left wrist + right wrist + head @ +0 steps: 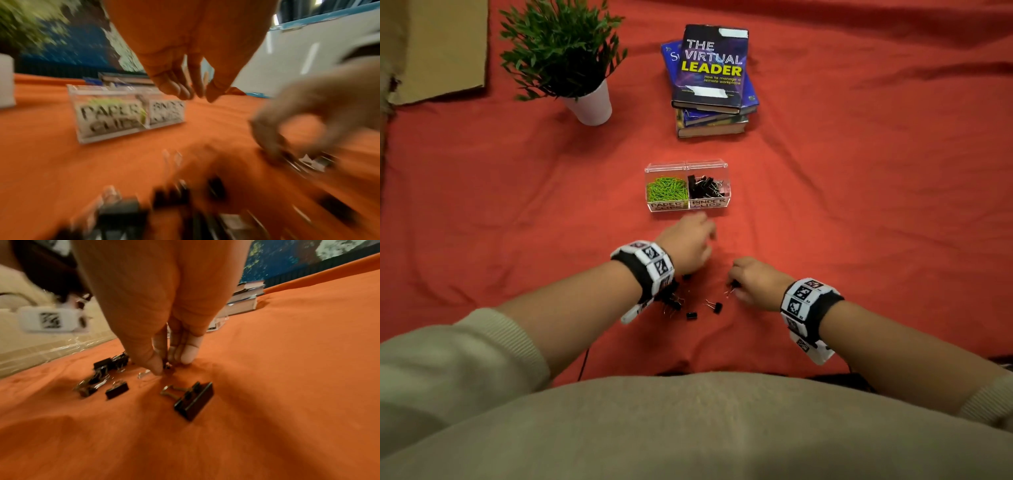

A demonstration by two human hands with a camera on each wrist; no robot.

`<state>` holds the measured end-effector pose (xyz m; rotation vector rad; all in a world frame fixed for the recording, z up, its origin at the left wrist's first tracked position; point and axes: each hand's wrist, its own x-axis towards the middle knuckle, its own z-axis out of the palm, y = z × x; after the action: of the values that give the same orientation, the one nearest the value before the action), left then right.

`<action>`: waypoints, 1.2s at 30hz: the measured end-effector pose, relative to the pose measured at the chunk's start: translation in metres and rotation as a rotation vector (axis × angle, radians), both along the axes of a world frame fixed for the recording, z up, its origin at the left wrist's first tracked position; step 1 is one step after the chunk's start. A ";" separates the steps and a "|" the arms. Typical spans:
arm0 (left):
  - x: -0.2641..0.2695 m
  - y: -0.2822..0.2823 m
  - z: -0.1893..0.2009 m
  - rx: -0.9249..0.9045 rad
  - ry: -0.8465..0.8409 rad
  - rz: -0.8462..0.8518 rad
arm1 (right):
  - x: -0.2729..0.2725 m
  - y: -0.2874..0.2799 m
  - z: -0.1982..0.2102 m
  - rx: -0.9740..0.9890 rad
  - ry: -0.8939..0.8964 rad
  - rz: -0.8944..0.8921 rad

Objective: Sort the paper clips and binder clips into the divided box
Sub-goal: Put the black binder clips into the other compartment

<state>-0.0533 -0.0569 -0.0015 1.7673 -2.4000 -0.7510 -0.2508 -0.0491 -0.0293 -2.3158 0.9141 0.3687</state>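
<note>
The clear divided box (687,205) stands mid-cloth, with green paper clips (666,190) in its left compartment and black binder clips (705,186) in its right. My left hand (698,236) hovers just in front of the box, blurred; its fingers (185,91) hang loosely and hold nothing. My right hand (734,286) is down on the cloth, thumb and fingers (158,368) pinching a small black binder clip (167,366). Loose binder clips lie between my wrists: one (195,400) near the right hand, one (691,315) further left, and a small pile (671,303) under my left wrist.
A red cloth (859,205) covers the table. A stack of books (710,82) lies behind the box, and a potted plant in a white pot (592,102) stands at the back left. A cardboard sheet (438,48) lies in the far left corner.
</note>
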 end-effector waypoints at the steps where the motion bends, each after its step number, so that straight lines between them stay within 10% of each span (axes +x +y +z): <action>1: -0.004 0.013 -0.005 0.056 -0.007 -0.092 | -0.005 -0.003 0.002 -0.017 -0.017 -0.042; 14: -0.024 0.068 -0.033 0.152 -0.147 -0.413 | -0.031 0.024 0.002 0.024 0.105 -0.175; 25: 0.058 0.056 -0.013 0.147 0.102 0.352 | 0.019 -0.003 0.011 0.127 -0.060 -0.393; 36: 0.064 0.060 -0.034 0.226 -0.020 0.491 | 0.118 -0.019 0.003 0.177 -0.276 -0.586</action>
<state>0.0109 0.0035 -0.0356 2.3241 -1.8167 -0.9570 -0.1330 -0.0679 -0.0259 -1.7761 1.2946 -0.1123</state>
